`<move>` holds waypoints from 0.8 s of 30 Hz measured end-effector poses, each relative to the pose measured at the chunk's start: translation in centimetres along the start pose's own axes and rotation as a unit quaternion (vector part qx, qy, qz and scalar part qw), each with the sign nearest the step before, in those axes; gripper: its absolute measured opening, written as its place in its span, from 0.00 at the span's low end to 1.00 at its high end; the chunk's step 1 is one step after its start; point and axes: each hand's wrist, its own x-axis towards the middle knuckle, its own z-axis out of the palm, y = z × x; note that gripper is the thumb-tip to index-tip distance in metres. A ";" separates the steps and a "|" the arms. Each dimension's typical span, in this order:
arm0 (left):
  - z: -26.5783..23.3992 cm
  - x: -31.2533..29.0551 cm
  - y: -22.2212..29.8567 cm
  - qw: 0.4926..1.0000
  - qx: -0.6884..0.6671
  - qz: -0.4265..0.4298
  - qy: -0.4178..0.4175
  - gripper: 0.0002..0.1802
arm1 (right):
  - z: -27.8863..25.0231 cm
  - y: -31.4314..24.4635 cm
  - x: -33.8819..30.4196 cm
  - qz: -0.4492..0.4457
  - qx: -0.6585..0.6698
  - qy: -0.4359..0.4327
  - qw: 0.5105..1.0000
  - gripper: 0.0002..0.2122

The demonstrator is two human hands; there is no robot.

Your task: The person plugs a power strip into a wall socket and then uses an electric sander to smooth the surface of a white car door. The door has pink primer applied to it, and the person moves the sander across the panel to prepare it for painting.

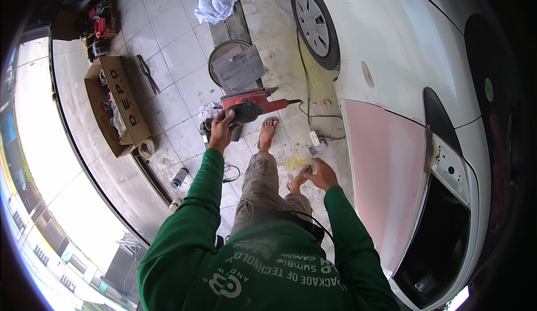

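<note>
My left hand (221,131) grips a red power sander (268,105) at its round black pad (245,111), thumb and fingers at the pad's edge. The tool's handle points right, towards a dark cord (307,114). Just beyond it, a grey flat board (240,69) rests over a round rim. My right hand (323,175) is held low on the right with nothing in it, thumb apart from the fingers. Nearest to that hand is the car's front door (383,171), coated in pink primer.
The white car (386,42) stands along the right, its front wheel (314,24) far ahead. At left sit an open cardboard box (116,106), a tape roll (147,148), shears (147,74) and a can (179,178). A white cloth bundle (216,2) lies far ahead. Cord and plug (314,138) cross the tiles.
</note>
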 end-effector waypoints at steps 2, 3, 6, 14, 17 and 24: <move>-1.2 1.7 -0.3 1.000 0.004 0.008 0.006 0.23 | 0.6 1.5 -2.4 0.056 0.038 -0.032 0.997 0.39; -2.0 2.4 -0.3 1.000 -0.003 0.011 0.008 0.23 | 0.5 2.1 -3.6 0.088 0.055 -0.048 0.993 0.38; -2.5 2.9 0.4 1.000 -0.016 -0.016 0.007 0.21 | 3.9 6.3 -6.7 0.155 0.106 -0.047 0.981 0.38; 0.3 1.1 0.9 0.980 0.120 0.027 0.156 0.28 | 6.3 5.1 -7.6 0.143 0.239 0.034 0.960 0.37; -1.5 -0.8 -2.6 0.946 0.180 0.035 0.266 0.35 | 3.1 0.5 -7.7 0.102 0.249 0.071 0.961 0.35; 16.4 -12.7 -17.5 0.975 0.184 -0.112 -0.055 0.47 | 0.6 -8.2 -12.4 -0.059 0.507 0.111 0.853 0.34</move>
